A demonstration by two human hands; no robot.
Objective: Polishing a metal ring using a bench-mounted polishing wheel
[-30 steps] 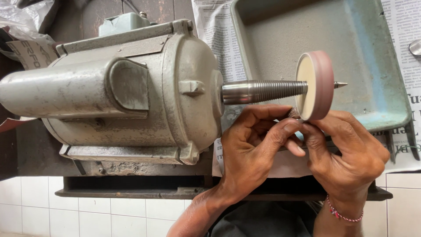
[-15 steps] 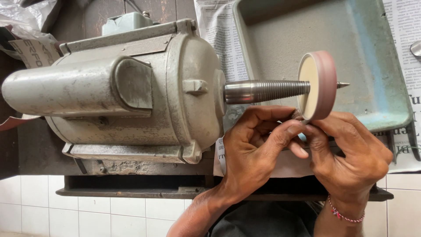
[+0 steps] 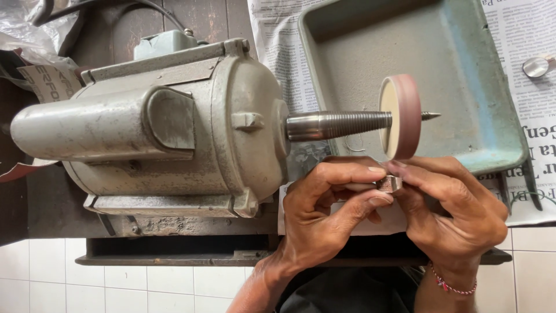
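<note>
A grey bench motor (image 3: 162,133) lies on a dark bench, its threaded tapered spindle (image 3: 341,124) pointing right. A pinkish-brown polishing wheel (image 3: 402,116) sits on the spindle near its tip. Just below the wheel's lower edge, my left hand (image 3: 324,217) and my right hand (image 3: 457,211) together pinch a small silvery metal piece (image 3: 389,184) between thumbs and fingertips. The piece is mostly hidden by my fingers and sits close under the wheel; I cannot tell if it touches.
A blue-grey metal tray (image 3: 463,87) lies behind the wheel on newspaper (image 3: 533,127). A small shiny metal object (image 3: 537,66) rests on the paper at the right edge. Crumpled plastic (image 3: 23,29) and a cable are at the far left. White tiled floor shows below the bench.
The view has drifted slightly, shifting the motor rightward in frame. Both hands stay together under the wheel, with the small piece now a little more visible between the fingertips.
</note>
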